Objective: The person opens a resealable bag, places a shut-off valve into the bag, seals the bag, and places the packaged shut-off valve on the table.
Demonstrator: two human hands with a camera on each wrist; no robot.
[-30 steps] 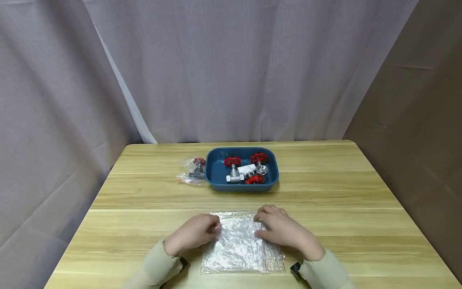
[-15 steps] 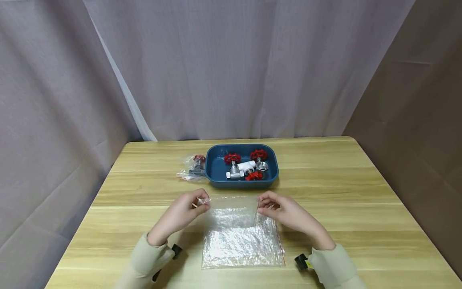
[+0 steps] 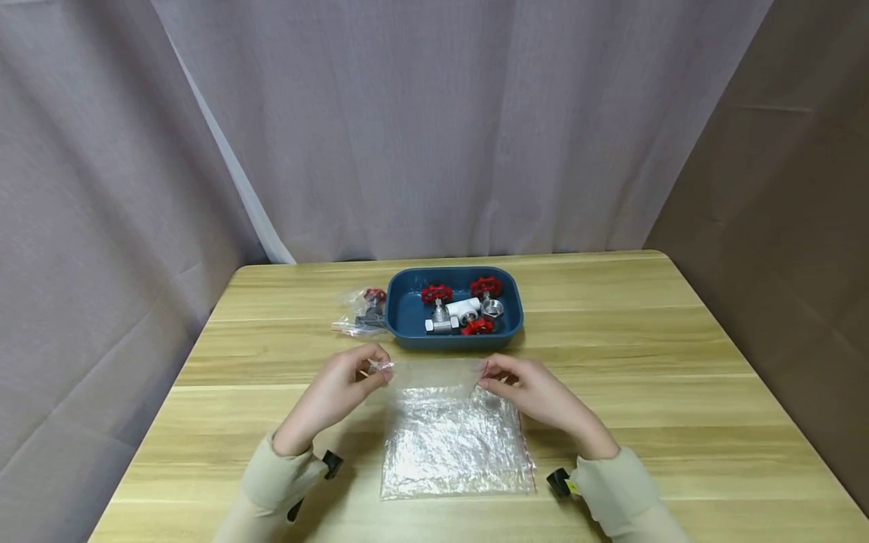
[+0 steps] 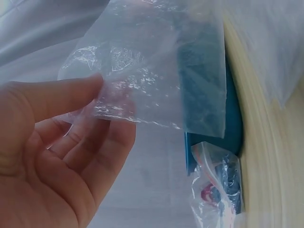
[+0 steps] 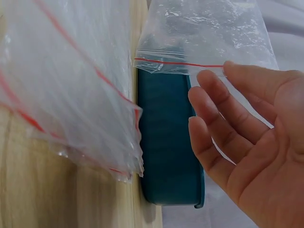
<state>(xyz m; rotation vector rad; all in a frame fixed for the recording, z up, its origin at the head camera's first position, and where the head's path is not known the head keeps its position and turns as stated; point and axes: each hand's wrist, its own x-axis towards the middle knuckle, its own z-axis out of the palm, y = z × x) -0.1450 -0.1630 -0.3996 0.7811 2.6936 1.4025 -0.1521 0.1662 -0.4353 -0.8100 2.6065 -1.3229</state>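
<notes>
A clear zip-lock bag (image 3: 434,375) with a red seal line is stretched between both hands, above a pile of similar clear bags (image 3: 456,456) on the table. My left hand (image 3: 334,391) pinches one end of the held bag (image 4: 147,61) between thumb and fingers. At the other end, by the red line, my right hand (image 3: 536,388) pinches the bag (image 5: 204,35) with thumb and index finger. The remaining right fingers are spread, loosely bent. The held bag looks flat, with nothing visible inside.
Beyond the hands stands a blue tray (image 3: 453,343) holding metal valves with red handwheels (image 3: 437,294) and a white pipe fitting (image 3: 464,309). Against its left side lies a bagged valve (image 3: 370,313). A curtain (image 3: 434,136) hangs behind the wooden table (image 3: 611,332).
One bag has come up off the pile, held by both hands. The hands have moved away from the body, toward the tray. The tray and bagged valve stay put.
</notes>
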